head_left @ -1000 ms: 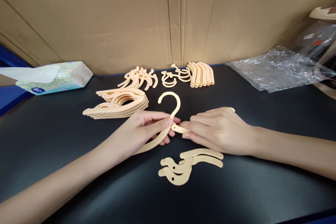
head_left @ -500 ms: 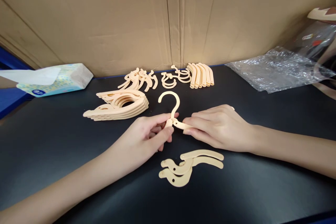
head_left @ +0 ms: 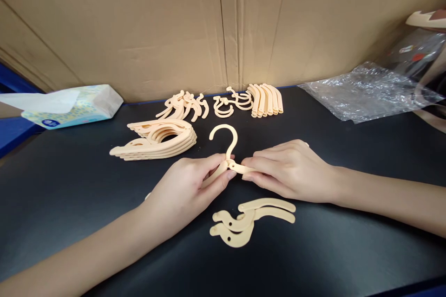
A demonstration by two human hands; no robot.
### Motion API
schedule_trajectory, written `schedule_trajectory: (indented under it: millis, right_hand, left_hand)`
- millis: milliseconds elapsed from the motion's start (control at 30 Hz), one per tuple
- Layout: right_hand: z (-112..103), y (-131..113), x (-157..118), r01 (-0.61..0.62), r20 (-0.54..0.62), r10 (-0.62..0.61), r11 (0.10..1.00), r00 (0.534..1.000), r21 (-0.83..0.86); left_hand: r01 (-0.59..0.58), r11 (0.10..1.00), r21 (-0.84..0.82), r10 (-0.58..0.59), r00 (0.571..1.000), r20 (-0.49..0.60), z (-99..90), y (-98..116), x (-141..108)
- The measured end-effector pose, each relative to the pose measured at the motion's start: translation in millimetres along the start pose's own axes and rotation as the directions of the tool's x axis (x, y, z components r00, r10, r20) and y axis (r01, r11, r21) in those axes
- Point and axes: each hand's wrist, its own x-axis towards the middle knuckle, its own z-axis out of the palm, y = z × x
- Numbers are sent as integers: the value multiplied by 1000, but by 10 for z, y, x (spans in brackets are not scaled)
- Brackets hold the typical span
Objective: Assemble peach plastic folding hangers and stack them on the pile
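Note:
A cream plastic folding hanger point(head_left: 234, 141) is held between my two hands, its hook pointing up and curling to the left. My left hand point(head_left: 190, 190) is closed on the left arm and the joint under the hook, thumb in front. My right hand point(head_left: 291, 169) pinches the hanger's right arm; the palm hides that arm's far part. A small end of the left arm shows past my left wrist. On the table just below lie several loose cream hanger pieces point(head_left: 240, 225), curved, some with a small hole, partly overlapping.
A stack of folded hangers point(head_left: 156, 144) lies left on the black table point(head_left: 331, 250). Behind are curved pieces point(head_left: 183, 104), loose hooks point(head_left: 225, 107) and a row of arms point(head_left: 267, 100). A tissue pack point(head_left: 80, 106) is far left, clear plastic wrap point(head_left: 369, 93) right, cardboard point(head_left: 156, 23) behind.
My left hand has shifted and turned round the hanger's left arm, which now shows between thumb and fingers. The hook has dropped slightly. My right hand keeps its pinch.

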Motion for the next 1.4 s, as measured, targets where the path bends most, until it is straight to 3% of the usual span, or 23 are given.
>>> schedule_trajectory:
  millis: [300,967,1400]
  right_hand:
    - [1,33,-8,-11,43,8,998,999,67]
    - [-12,51,-2,-70,102,52,980,993,185]
    - [-11,39,0,-59,84,47,987,995,152]
  left_hand:
    - [-111,990,92,116,992,-44,37,-75,-21]
    - [-154,966,206,163,986,-26,59,-70,-51]
    - [-145,962,231,151,988,-11,30,-55,-38]
